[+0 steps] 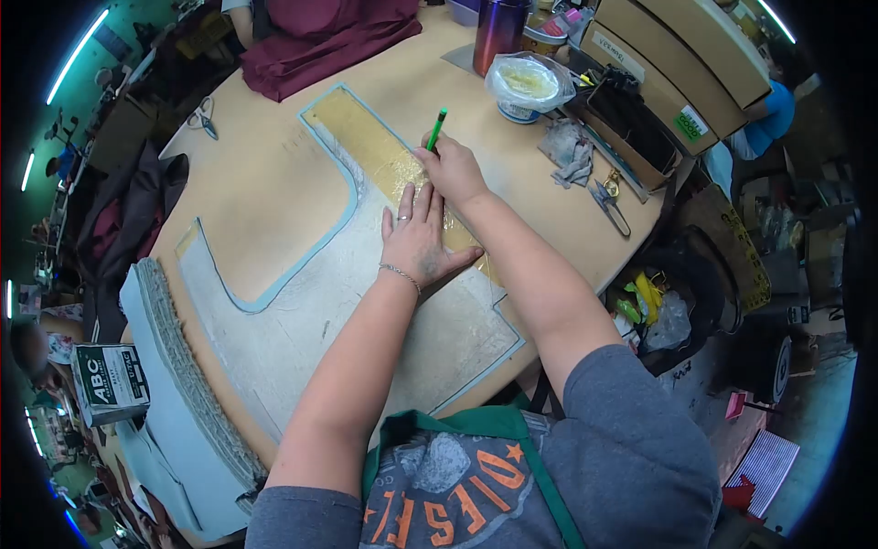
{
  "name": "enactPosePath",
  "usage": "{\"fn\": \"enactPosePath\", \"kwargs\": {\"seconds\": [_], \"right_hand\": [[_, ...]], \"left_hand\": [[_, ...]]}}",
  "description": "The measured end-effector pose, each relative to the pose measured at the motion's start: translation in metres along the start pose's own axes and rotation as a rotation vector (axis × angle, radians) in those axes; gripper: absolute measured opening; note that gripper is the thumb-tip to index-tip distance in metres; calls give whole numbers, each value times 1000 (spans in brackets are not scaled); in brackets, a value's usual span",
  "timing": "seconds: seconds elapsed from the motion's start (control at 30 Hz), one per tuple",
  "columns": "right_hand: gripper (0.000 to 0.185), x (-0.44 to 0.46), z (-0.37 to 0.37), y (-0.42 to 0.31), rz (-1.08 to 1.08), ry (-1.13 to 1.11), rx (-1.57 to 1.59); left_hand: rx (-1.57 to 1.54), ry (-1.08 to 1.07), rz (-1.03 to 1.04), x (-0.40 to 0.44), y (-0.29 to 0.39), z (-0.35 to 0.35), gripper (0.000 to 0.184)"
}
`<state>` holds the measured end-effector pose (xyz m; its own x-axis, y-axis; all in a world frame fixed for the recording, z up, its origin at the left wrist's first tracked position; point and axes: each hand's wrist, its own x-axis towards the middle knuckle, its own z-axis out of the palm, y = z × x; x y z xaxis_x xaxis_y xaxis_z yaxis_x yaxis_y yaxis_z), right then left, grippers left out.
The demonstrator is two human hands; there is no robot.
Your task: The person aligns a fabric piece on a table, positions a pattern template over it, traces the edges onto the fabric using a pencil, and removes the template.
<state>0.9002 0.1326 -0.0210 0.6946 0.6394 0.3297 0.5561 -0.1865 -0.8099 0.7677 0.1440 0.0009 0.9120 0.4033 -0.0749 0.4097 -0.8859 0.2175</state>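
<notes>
A large curved pattern piece [302, 357] lies flat on the table in front of me. It looks like clear, yellowed plastic with a light blue border, over or joined to greyish-white material; I cannot tell the layers apart. My left hand [422, 240] presses on it with fingers stretched out, a ring and a bracelet showing. Just beyond it, my right hand [457, 172] grips a green pencil [436, 130], held upright near the right edge of the yellowed strip [352, 128]. The pencil's tip is hidden behind the fingers.
Maroon cloth [320, 41] lies at the far side. Scissors [203, 119] rest at left, more scissors [608, 206] at right by a rag [569, 151]. A tumbler [500, 37], plastic-covered tub [529, 84] and cardboard boxes [672, 78] stand at back right. Stacked pale-blue fabric [183, 403] lies left.
</notes>
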Motion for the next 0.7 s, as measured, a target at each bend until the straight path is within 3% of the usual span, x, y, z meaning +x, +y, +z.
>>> {"fn": "enactPosePath", "kwargs": {"seconds": [0.23,0.33,0.7], "right_hand": [[14,-132,-99,-6,80,-114,-77],[14,-144,-112,-11,88,-90,-66],[18,8,5,6,-75,6,-17]], "left_hand": [[-23,55,20,-1,-3,4,103],[-41,65,18,-3,-3,7,102],[-64,56,22,-3,-6,3,101]]}}
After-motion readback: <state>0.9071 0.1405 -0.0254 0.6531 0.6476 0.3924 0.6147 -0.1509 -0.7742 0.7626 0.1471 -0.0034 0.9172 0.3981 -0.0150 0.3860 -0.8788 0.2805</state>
